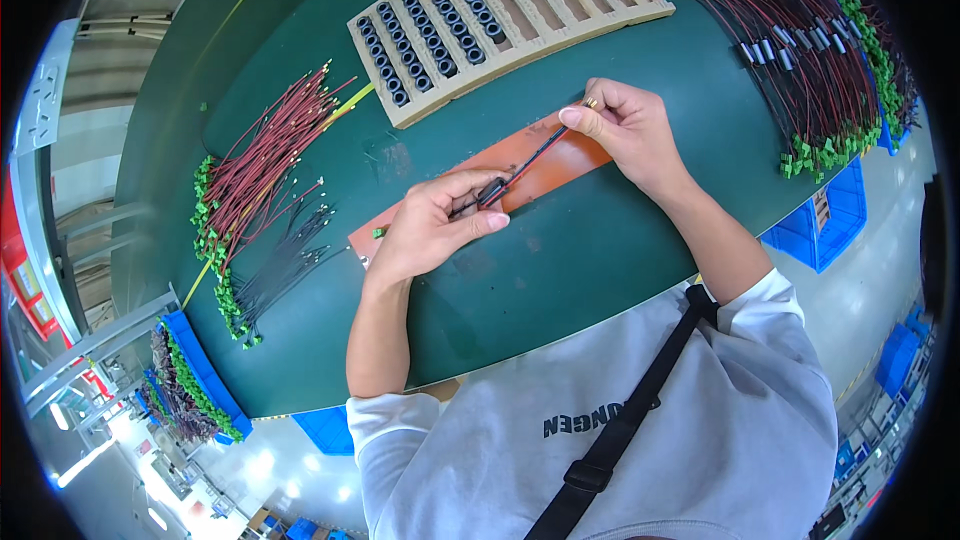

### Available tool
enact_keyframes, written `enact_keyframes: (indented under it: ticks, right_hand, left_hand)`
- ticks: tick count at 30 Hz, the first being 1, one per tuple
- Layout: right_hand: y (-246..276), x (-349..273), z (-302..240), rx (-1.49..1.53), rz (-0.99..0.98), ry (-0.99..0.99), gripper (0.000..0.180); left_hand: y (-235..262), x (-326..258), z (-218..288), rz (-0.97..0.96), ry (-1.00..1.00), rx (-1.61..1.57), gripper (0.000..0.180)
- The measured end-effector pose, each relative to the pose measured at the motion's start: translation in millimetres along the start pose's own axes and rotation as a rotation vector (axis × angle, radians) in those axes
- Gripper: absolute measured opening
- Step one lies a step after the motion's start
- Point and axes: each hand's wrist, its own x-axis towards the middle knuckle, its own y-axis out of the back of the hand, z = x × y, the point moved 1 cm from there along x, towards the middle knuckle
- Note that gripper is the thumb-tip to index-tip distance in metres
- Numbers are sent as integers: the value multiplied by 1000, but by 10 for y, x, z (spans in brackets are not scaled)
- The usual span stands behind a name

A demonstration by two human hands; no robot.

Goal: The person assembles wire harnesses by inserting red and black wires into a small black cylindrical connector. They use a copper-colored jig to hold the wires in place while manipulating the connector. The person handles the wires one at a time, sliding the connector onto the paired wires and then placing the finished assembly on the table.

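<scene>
Between my hands a red and black wire pair is stretched over an orange strip on the green table. My left hand is closed round a black ferrite core with the wires running through it. A small green connector shows beside that hand's wrist side. My right hand pinches the wires' far ends, where small gold-coloured tips stick out above the thumb. Beyond my hands stands a slotted tray, with several rows of black ferrite cores in its left part.
Loose red wires and black wires with green connectors lie at left. A bundle of wires with cores lies at right. Blue bins stand below the table's right edge; another blue tray is at lower left.
</scene>
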Motion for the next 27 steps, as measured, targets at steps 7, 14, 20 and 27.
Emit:
enact_keyframes:
  ticks: [7,14,20,27]
  right_hand:
    - [10,5,-30,-37,3,40,41]
    - [15,-14,3,-14,6,47,41]
    - [14,-24,-29,-36,12,70,40]
    - [10,-59,-19,-88,-23,123,39]
  left_hand:
    - [-20,16,13,30,20,-14,43]
    - [13,18,12,17,-9,32,36]
    - [1,27,7,23,-35,36,35]
    - [25,18,-50,43,-45,-72,34]
